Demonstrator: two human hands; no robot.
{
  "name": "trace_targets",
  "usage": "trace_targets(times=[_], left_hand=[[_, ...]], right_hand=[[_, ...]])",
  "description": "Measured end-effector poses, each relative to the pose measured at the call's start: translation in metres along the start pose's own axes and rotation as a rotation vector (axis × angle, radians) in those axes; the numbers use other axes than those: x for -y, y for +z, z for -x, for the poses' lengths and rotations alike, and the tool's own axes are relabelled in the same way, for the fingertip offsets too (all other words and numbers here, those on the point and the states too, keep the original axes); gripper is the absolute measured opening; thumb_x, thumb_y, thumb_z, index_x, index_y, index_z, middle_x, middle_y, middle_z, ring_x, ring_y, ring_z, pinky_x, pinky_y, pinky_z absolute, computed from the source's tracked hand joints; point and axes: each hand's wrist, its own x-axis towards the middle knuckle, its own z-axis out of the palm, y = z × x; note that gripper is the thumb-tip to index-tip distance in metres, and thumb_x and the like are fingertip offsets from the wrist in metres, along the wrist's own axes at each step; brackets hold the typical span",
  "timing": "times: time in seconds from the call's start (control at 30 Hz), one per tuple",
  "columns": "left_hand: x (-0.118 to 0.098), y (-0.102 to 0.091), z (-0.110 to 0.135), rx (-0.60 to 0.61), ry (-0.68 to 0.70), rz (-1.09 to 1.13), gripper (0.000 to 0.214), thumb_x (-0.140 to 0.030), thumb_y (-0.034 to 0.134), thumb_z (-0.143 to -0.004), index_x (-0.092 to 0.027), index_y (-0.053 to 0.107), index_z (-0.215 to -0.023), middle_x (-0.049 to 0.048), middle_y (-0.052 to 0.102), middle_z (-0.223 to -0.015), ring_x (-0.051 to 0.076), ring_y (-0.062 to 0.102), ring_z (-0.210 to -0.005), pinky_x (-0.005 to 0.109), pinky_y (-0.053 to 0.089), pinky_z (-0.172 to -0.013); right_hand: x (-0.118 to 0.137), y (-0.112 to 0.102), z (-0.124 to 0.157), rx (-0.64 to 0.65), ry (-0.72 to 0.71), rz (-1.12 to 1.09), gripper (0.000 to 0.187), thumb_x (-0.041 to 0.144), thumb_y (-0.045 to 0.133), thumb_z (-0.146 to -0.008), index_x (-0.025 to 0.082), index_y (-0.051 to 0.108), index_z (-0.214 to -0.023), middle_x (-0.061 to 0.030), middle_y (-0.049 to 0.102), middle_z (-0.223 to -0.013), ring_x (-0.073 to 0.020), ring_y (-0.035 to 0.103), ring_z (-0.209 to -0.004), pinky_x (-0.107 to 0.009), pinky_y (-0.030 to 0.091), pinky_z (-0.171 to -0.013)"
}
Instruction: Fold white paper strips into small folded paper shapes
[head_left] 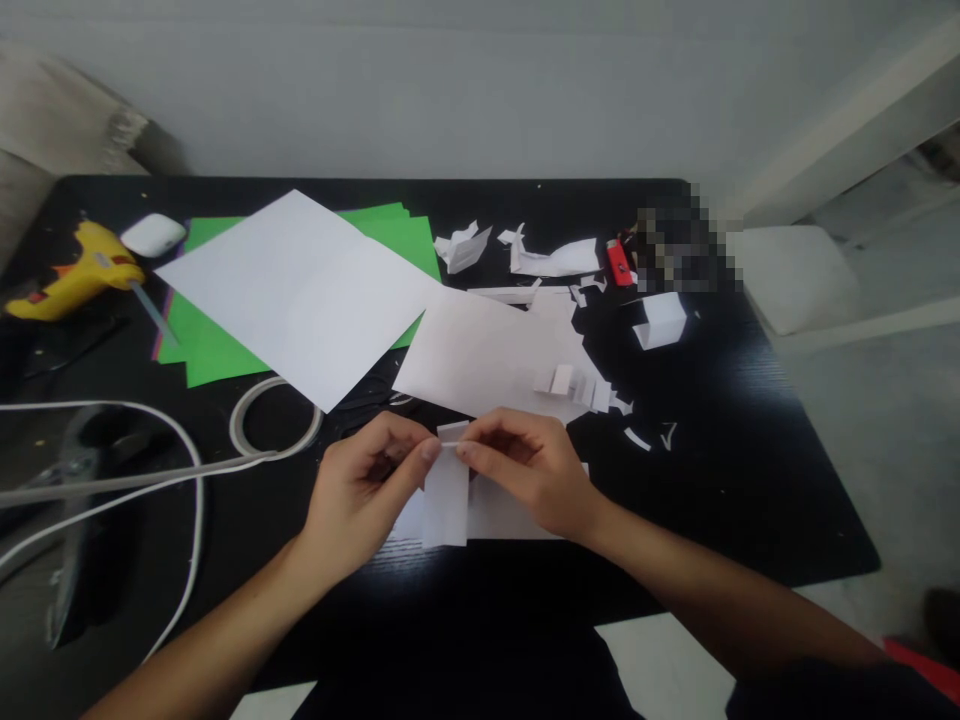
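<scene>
Both my hands meet over the near middle of the black table (750, 480). My left hand (367, 490) and my right hand (525, 470) each pinch the top edge of a narrow white paper strip (446, 495), which hangs down between them. Under the strip lies a flat white paper piece (502, 515). Just beyond my fingers lies a white sheet (480, 355) with several small folded tabs (574, 385) standing on its right part.
A large white sheet (300, 290) covers green paper (206, 350) at the back left. A yellow glue gun (71, 275) and a white case (152, 235) sit far left. White cable (187, 470) loops at left. Paper scraps (551, 260), a red lighter (619, 263) and a folded piece (661, 320) lie at the back right.
</scene>
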Motion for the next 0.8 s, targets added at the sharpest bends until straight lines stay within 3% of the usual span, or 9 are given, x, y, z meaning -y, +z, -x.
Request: trace_targets(times=[0.4,0.8], left_hand=[[-0.0033,0.0028,-0.0013,0.015,0.068,-0.026,0.008,-0.019,0.067,-0.094,-0.019,0.069,-0.086,-0.0006,0.070,-0.072,0.009,0.059,-0.056,0.019,0.048,-0.050],[-0.0010,0.0019,0.0008,0.005,-0.002,-0.009,0.008,-0.023,0.064,-0.098,-0.019,0.069,-0.092,-0.0009,0.067,-0.071,0.009,0.054,-0.055,0.020,0.044,-0.049]], right_hand=[[0.0022,0.0023,0.0014,-0.001,-0.034,0.069,0.006,0.024,0.081,-0.083,0.020,0.078,-0.085,-0.0008,0.075,-0.080,-0.0136,0.068,-0.074,-0.026,0.057,-0.071],[0.0008,0.0003,0.0002,-0.015,0.019,0.047,0.012,0.032,0.081,-0.085,0.020,0.079,-0.088,-0.0024,0.076,-0.080,-0.0156,0.070,-0.074,-0.029,0.059,-0.069]])
